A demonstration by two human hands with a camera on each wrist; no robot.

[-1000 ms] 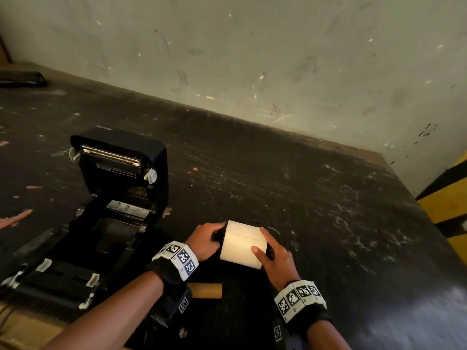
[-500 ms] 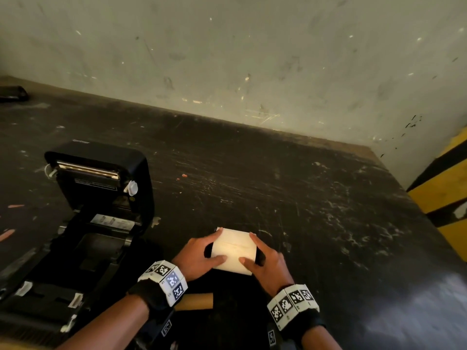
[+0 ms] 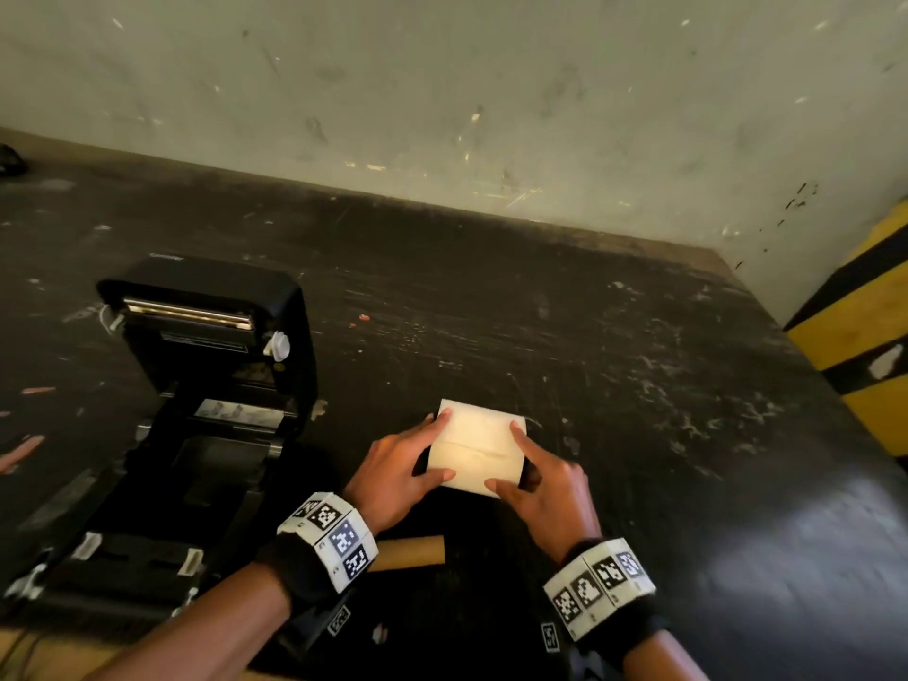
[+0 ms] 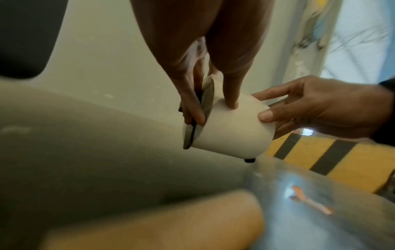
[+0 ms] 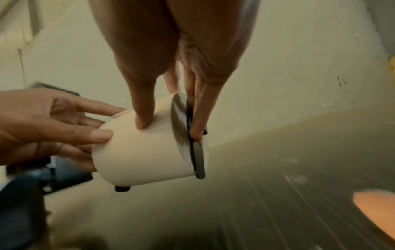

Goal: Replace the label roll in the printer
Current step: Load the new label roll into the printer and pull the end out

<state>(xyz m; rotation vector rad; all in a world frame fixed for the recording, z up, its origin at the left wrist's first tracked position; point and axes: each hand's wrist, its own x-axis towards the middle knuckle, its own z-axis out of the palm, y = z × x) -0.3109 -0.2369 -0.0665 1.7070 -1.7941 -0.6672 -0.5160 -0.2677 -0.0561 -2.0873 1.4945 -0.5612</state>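
A cream label roll (image 3: 474,447) with a black flange at each end is held between both hands, right of the open black printer (image 3: 206,385). My left hand (image 3: 439,447) grips its left end, with thumb and forefinger on the paper and the other fingers on the flange (image 4: 192,135). My right hand (image 3: 506,457) grips the right end the same way, fingers against the flange (image 5: 197,160). The printer's lid stands up and its roll bay shows dark, with no roll seen in it. An empty brown cardboard core (image 3: 410,552) lies on the table by my left wrist.
The worn black table (image 3: 589,336) runs back to a pale scuffed wall (image 3: 491,90). A yellow-and-black striped post (image 3: 865,346) stands at the right edge. Small orange scraps (image 3: 37,389) lie left of the printer.
My left thumb and forefinger have come round onto the roll's paper face. The roll stays in about the same place beside the printer; the head view has shifted slightly.
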